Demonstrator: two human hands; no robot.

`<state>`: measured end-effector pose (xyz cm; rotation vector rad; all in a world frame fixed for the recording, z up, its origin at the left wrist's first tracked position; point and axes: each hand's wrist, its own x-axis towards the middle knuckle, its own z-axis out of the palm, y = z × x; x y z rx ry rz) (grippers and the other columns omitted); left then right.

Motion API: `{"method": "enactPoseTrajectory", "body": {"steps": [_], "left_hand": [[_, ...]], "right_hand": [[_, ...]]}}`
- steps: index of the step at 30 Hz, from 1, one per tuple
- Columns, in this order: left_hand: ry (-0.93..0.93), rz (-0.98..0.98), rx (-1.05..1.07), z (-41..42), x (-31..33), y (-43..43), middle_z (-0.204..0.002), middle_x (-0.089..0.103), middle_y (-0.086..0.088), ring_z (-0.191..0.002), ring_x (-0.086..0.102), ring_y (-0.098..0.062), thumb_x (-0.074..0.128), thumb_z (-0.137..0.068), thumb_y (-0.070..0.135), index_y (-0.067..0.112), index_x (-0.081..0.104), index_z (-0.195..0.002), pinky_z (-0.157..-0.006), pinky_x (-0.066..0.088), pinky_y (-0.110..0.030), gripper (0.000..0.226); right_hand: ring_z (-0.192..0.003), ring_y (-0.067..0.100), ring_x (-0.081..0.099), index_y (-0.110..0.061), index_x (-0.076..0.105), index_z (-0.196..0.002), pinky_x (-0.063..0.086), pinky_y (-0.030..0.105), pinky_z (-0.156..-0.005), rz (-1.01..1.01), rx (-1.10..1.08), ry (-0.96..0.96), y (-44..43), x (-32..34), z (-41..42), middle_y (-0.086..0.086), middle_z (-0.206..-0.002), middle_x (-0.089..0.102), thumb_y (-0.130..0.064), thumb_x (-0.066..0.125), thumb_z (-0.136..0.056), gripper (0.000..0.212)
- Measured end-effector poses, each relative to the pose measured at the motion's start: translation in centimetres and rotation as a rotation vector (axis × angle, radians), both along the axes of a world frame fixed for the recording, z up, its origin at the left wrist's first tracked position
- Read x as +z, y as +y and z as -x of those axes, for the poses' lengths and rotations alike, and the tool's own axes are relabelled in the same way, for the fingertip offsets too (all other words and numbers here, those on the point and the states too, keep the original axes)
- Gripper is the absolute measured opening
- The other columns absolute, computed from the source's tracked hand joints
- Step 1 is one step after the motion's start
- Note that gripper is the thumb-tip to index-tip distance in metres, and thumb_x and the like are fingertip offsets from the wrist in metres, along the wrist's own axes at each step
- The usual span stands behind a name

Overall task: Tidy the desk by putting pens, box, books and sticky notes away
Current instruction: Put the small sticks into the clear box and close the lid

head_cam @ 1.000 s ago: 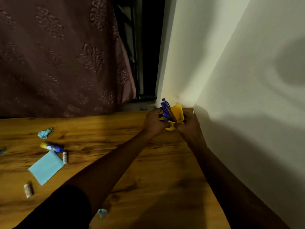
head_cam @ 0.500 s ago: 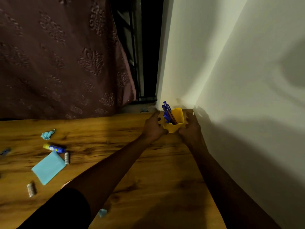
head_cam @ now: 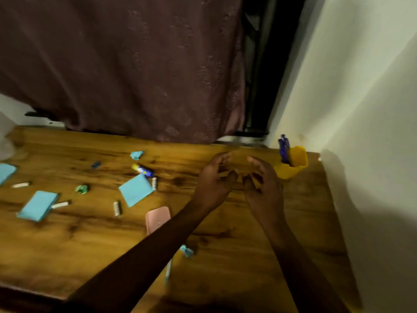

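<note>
A yellow pen holder (head_cam: 292,164) with several blue pens (head_cam: 283,146) stands in the desk's far right corner by the wall. My left hand (head_cam: 214,179) and my right hand (head_cam: 262,184) hover side by side over the desk just left of the holder, fingers spread, holding nothing. Blue sticky-note pads lie at the middle (head_cam: 136,190), at the left (head_cam: 38,206) and at the left edge (head_cam: 5,172). A blue and yellow marker (head_cam: 143,170) lies beyond the middle pad. A pen (head_cam: 168,271) lies near the front edge, partly under my left forearm.
The wooden desk (head_cam: 225,256) also carries crumpled blue paper (head_cam: 137,154), a green crumpled wrapper (head_cam: 82,189), small white rolls (head_cam: 117,207), a pink case (head_cam: 158,219) and another blue scrap (head_cam: 187,251). A dark red curtain (head_cam: 135,64) hangs behind; a white wall (head_cam: 372,154) bounds the right side.
Both hands have let go of the yellow pen holder and drawn back to the left. The view has swung left, so more of the cluttered desk shows.
</note>
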<state>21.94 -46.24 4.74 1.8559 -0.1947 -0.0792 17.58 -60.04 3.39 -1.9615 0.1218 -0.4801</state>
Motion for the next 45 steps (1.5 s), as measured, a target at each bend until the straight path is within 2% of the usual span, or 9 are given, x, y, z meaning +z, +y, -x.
{"method": "enactPoseTrajectory", "body": {"steps": [3, 7, 12, 19, 23, 30, 37, 41, 45], "left_hand": [[-0.004, 0.041, 0.105, 1.8, 0.5, 4.8, -0.124, 0.067, 0.011, -0.108, 0.067, -0.002, 0.069, -0.092, 0.021, 0.018, 0.058, -0.135, -0.091, 0.055, -0.023, 0.045], [-0.038, 0.030, 0.237, 4.0, 1.5, 11.6, -0.122, 0.070, 0.008, -0.107, 0.068, -0.002, 0.068, -0.088, 0.028, 0.018, 0.060, -0.133, -0.094, 0.056, -0.029, 0.046], [-0.073, 0.042, 0.382, 7.2, 3.2, 21.3, -0.119, 0.071, 0.009, -0.105, 0.069, -0.005, 0.068, -0.096, 0.020, 0.021, 0.063, -0.129, -0.093, 0.058, -0.036, 0.034], [-0.069, 0.063, 0.514, 12.6, 4.9, 35.6, -0.121, 0.068, 0.012, -0.103, 0.068, -0.001, 0.068, -0.096, 0.025, 0.024, 0.061, -0.132, -0.085, 0.058, -0.030, 0.037], [-0.087, 0.058, 0.587, 15.3, 5.1, 43.5, -0.123, 0.068, 0.012, -0.105, 0.069, -0.003, 0.068, -0.095, 0.031, 0.027, 0.061, -0.131, -0.089, 0.059, -0.041, 0.036], [-0.089, 0.055, 0.670, 17.4, 4.8, 52.4, -0.126, 0.066, 0.013, -0.112, 0.067, -0.009, 0.067, -0.095, 0.038, 0.029, 0.058, -0.134, -0.091, 0.059, -0.050, 0.041], [-0.084, 0.039, 0.744, 14.9, 3.9, 58.9, -0.127, 0.065, 0.013, -0.113, 0.066, -0.009, 0.066, -0.096, 0.038, 0.029, 0.057, -0.135, -0.091, 0.060, -0.047, 0.042], [-0.075, 0.016, 0.764, 11.9, 4.0, 62.6, -0.131, 0.063, 0.012, -0.113, 0.066, -0.007, 0.065, -0.096, 0.037, 0.027, 0.057, -0.135, -0.090, 0.061, -0.043, 0.041], [-0.067, -0.023, 0.796, 8.3, 4.3, 66.1, -0.131, 0.063, 0.014, -0.111, 0.066, -0.004, 0.064, -0.097, 0.038, 0.027, 0.057, -0.136, -0.089, 0.061, -0.041, 0.041]], "right_hand": [[-0.123, 0.004, 0.060, -0.023, 0.060, -0.136, 0.056, 0.036, -0.098, -0.044, 0.078, 0.020, 4.9, 0.9, 0.7, -0.010, -0.134, 0.062, -0.017, 0.065, -0.097, 0.040], [-0.122, -0.002, 0.059, -0.029, 0.059, -0.136, 0.053, 0.031, -0.101, -0.118, 0.200, 0.053, 11.5, 2.3, 1.5, -0.016, -0.134, 0.063, -0.026, 0.064, -0.099, 0.038], [-0.121, -0.007, 0.059, -0.022, 0.061, -0.135, 0.049, 0.016, -0.099, -0.134, 0.316, 0.028, 20.7, 4.2, 2.8, -0.014, -0.131, 0.065, -0.023, 0.062, -0.100, 0.035], [-0.120, -0.002, 0.061, -0.026, 0.063, -0.132, 0.051, 0.023, -0.096, -0.227, 0.419, 0.066, 33.2, 5.1, 5.5, -0.016, -0.128, 0.067, -0.026, 0.063, -0.100, 0.033], [-0.116, -0.003, 0.062, -0.022, 0.064, -0.130, 0.053, 0.022, -0.096, -0.213, 0.451, 0.064, 39.7, 5.6, 6.6, -0.013, -0.125, 0.068, -0.020, 0.065, -0.099, 0.032], [-0.113, -0.008, 0.061, -0.024, 0.063, -0.132, 0.050, 0.006, -0.081, -0.212, 0.538, 0.104, 47.9, 5.7, 7.3, -0.014, -0.124, 0.067, -0.023, 0.065, -0.098, 0.034], [-0.117, -0.001, 0.062, -0.021, 0.060, -0.136, 0.053, 0.011, -0.083, -0.209, 0.584, 0.117, 53.6, 4.5, 3.2, -0.010, -0.128, 0.066, -0.026, 0.065, -0.098, 0.038], [-0.117, -0.002, 0.062, -0.024, 0.060, -0.135, 0.055, 0.022, -0.093, -0.220, 0.596, 0.129, 57.3, 4.0, -0.4, -0.013, -0.128, 0.066, -0.027, 0.065, -0.098, 0.037], [-0.115, -0.001, 0.063, -0.022, 0.062, -0.132, 0.055, 0.021, -0.094, -0.219, 0.608, 0.131, 60.3, 3.7, -3.9, -0.011, -0.126, 0.067, -0.026, 0.065, -0.098, 0.034]]}}
